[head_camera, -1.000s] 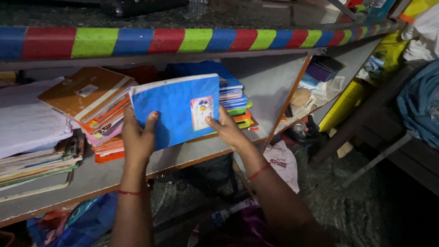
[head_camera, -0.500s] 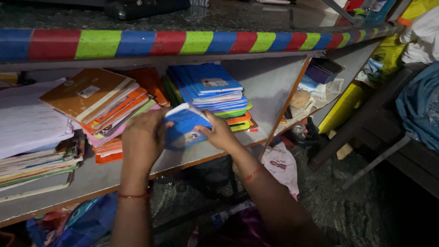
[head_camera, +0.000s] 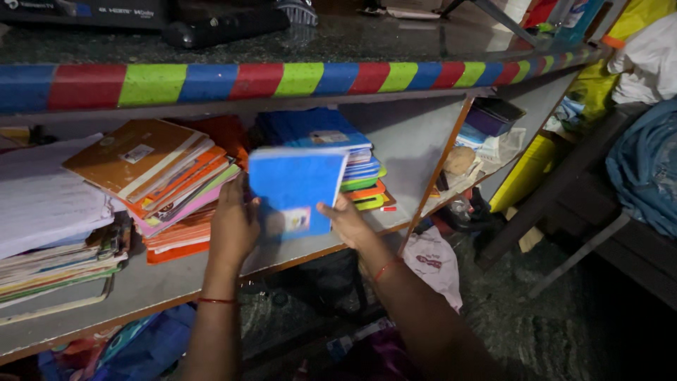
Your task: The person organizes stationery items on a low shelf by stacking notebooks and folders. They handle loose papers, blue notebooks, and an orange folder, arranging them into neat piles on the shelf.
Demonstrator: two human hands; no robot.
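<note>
Both my hands hold a blue-covered notebook [head_camera: 296,187] upright in front of the shelf, its small sticker label at the lower edge. My left hand [head_camera: 233,226] grips its left side and my right hand [head_camera: 345,220] grips its lower right corner. Just behind the notebook lies a stack of blue notebooks [head_camera: 321,134] on top of green and orange ones. To the left leans a pile of orange and brown notebooks [head_camera: 151,173].
The grey shelf board [head_camera: 141,282] carries a heap of papers and books [head_camera: 49,212] at the far left. A striped red, green and blue edge [head_camera: 282,77] runs overhead. A wooden divider [head_camera: 441,166] stands at right, with a white bag [head_camera: 434,257] below it.
The blue notebook was tipped down flat between my hands half a second ago; now it stands upright again, turned round with its sticker at the bottom. The view has shifted slightly down.
</note>
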